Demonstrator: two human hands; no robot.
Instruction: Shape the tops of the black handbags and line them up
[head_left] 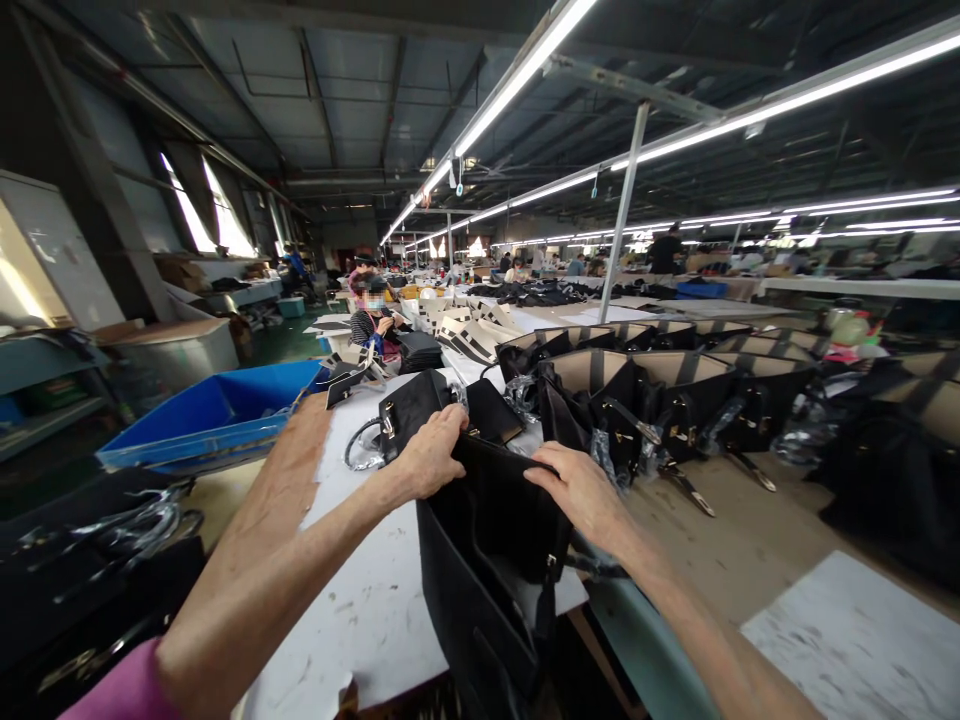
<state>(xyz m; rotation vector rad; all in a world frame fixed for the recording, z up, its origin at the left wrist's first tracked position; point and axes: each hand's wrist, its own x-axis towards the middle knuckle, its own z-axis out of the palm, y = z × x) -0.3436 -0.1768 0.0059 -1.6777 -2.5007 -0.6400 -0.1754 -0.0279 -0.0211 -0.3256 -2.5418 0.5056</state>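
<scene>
A black handbag (480, 560) stands in front of me with its mouth open toward me, partly over the white-covered table (360, 600). My left hand (435, 452) pinches the far rim of the bag near its left corner. On the same rim, farther right, my right hand (581, 490) grips the edge between thumb and fingers. The bag's lower part runs out of view at the bottom. Just beyond my left hand lies another black bag (411, 408) with a plastic-wrapped handle. A flat black piece (491, 412) rests beside it.
Rows of black bags with beige linings (675, 385) stand on the right. A blue bin (217, 415) is at the left, above black bags with wrapped handles (112, 540). A co-worker (371, 325) sits across the table near cream-and-black pieces (472, 325). A metal post (624, 215) rises behind.
</scene>
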